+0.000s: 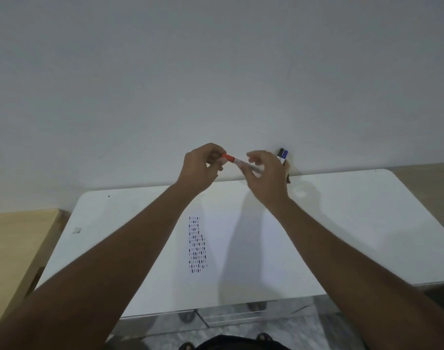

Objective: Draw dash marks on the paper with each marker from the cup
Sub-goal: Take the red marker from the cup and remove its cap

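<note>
Both hands are raised above the far side of the white table (pixel 342 223). My left hand (pixel 203 168) pinches the red cap end of a marker (pixel 237 161) with a pale barrel. My right hand (pixel 266 175) holds the barrel, fingers curled loosely around it. Behind my right hand stands the cup (pixel 288 173), mostly hidden, with a black marker (pixel 280 152) and a blue marker (pixel 285 154) sticking out. The paper (pixel 241 248) lies flat on the table and carries a column of several rows of dark dash marks (pixel 197 245).
A plain white wall rises right behind the table. A wooden surface (pixel 16 248) sits at the left, lower than the table. Tiled floor and my feet show below the table's near edge.
</note>
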